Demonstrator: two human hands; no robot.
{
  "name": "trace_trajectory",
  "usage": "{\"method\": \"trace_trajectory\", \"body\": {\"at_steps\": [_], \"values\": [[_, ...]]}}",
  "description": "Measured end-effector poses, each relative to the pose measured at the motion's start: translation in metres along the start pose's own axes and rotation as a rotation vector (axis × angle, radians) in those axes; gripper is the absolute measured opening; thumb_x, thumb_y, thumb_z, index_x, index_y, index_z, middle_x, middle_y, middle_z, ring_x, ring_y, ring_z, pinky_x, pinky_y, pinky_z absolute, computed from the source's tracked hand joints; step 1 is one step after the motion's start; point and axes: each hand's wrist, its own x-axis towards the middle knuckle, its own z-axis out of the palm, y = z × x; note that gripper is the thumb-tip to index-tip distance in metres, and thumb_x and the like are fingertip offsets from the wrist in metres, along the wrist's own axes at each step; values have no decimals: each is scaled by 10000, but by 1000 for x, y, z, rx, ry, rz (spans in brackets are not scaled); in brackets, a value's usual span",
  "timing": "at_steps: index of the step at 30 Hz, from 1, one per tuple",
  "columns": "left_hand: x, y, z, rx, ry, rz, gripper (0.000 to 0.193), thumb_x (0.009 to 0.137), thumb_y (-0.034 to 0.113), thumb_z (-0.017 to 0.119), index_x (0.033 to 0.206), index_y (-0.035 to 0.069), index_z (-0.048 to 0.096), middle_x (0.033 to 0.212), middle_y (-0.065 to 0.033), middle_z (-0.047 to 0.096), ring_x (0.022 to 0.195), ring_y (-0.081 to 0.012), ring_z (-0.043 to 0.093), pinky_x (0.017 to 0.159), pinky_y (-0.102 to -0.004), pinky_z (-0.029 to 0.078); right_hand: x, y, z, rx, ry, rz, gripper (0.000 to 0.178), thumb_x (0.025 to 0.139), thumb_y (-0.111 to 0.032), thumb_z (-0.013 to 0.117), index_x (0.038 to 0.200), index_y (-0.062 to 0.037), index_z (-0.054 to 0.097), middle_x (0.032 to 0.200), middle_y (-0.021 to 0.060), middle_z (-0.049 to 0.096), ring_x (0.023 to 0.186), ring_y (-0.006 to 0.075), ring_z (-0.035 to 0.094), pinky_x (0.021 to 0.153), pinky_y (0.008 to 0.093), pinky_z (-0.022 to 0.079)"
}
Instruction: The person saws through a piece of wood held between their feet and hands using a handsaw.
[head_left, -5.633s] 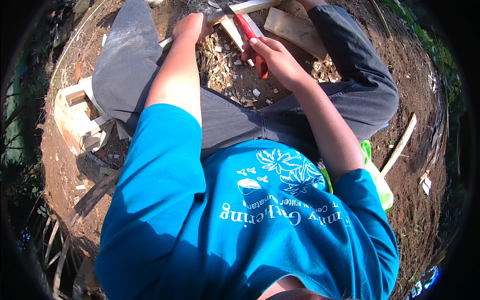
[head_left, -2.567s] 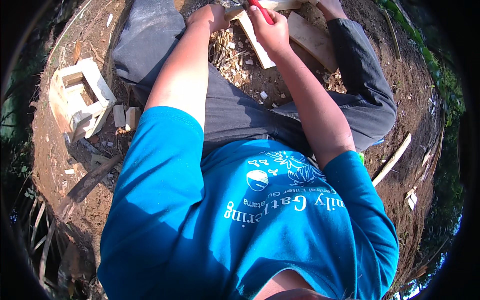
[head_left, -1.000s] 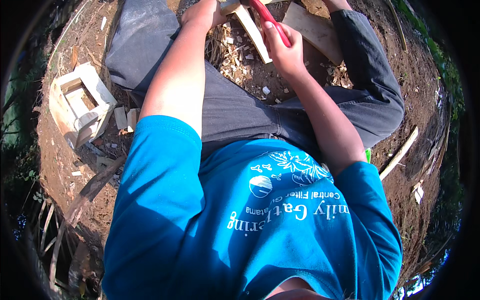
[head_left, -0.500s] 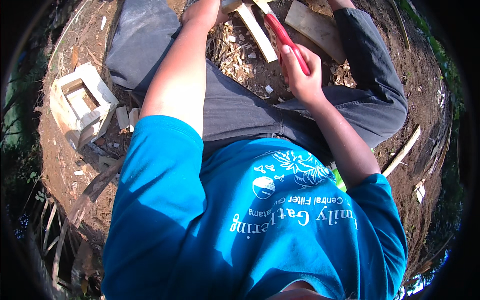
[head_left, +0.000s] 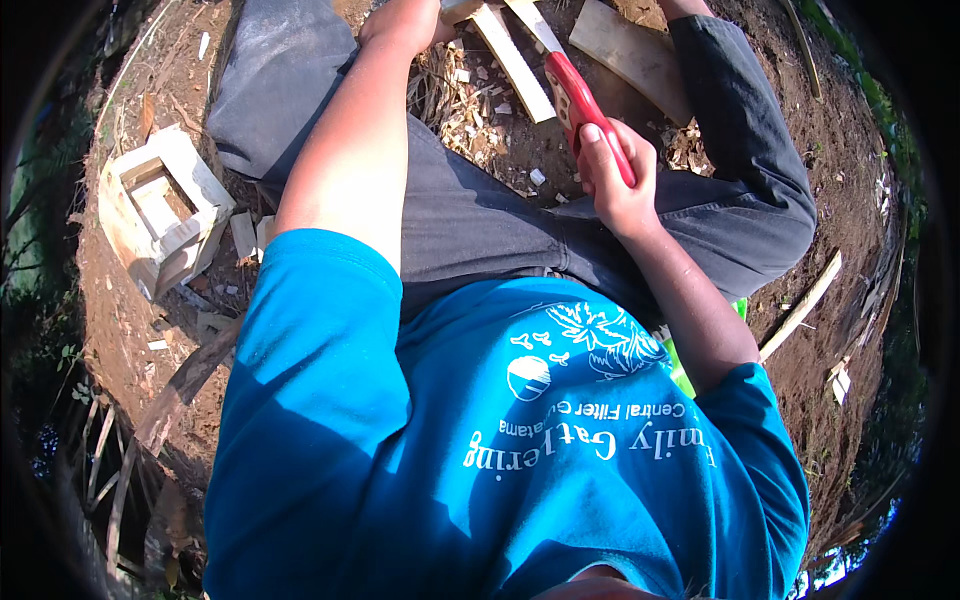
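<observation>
My right hand (head_left: 622,175) is closed around the red handle (head_left: 598,120) of a hand saw. The saw's pale blade (head_left: 537,25) points up and away toward the top edge, where its far end is cut off. At the upper left of centre, my left hand (head_left: 402,28) reaches down beside a piece of wood (head_left: 460,10); its fingers are mostly hidden or out of the picture. A narrow pale wood strip (head_left: 515,65) slants below the blade, between my hands. To the right of the blade lies a wide flat board (head_left: 630,55).
An open-topped wooden box (head_left: 165,205) stands on the soil at the left, with small offcuts (head_left: 245,236) beside it. Wood chips (head_left: 470,130) are scattered between my bent legs. A long stick (head_left: 803,305) lies at the right, a thicker branch (head_left: 190,385) at the lower left.
My right hand has drawn the saw back toward me and slightly right, so more of the blade shows. My left hand has hardly moved.
</observation>
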Motion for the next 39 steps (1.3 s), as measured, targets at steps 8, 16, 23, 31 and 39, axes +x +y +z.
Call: {"method": "trace_trajectory", "body": {"at_steps": [8,16,23,31,39], "values": [[-23,40,-35,149,-136,10,578,772,509,828,1103,39,765,1109,-242,740,1083,-395,712,906,-475,560,147,31,70,-35,238,-231,360,1035,-319,649,929,24,685,686,-55,554,626,43,444,557,262,377],[-24,29,-24,150,-11,-15,490,777,444,823,1073,56,773,1110,-239,739,1092,-401,709,912,-501,557,3,12,-3,-12,-1,-41,356,1042,-302,618,845,-9,659,677,-18,571,636,53,508,575,262,404],[-28,40,-31,132,-54,-80,504,776,437,809,1132,81,777,1164,-209,739,1122,-363,711,933,-479,556,154,24,66,117,98,-157,360,1046,-288,616,1103,48,732,761,-17,626,631,72,483,572,285,423],[-21,24,-28,94,-56,-4,541,772,430,838,1152,57,743,1166,-243,728,1155,-368,692,949,-508,543,16,9,11,11,40,9,342,1034,-301,627,850,-15,667,662,-40,550,600,38,492,547,253,395],[-30,33,-29,118,16,29,470,780,394,826,1094,49,761,1103,-216,751,1062,-397,721,896,-499,566,95,40,46,-11,127,-114,401,997,-340,658,793,6,642,630,-11,539,620,76,495,580,312,428]]}}
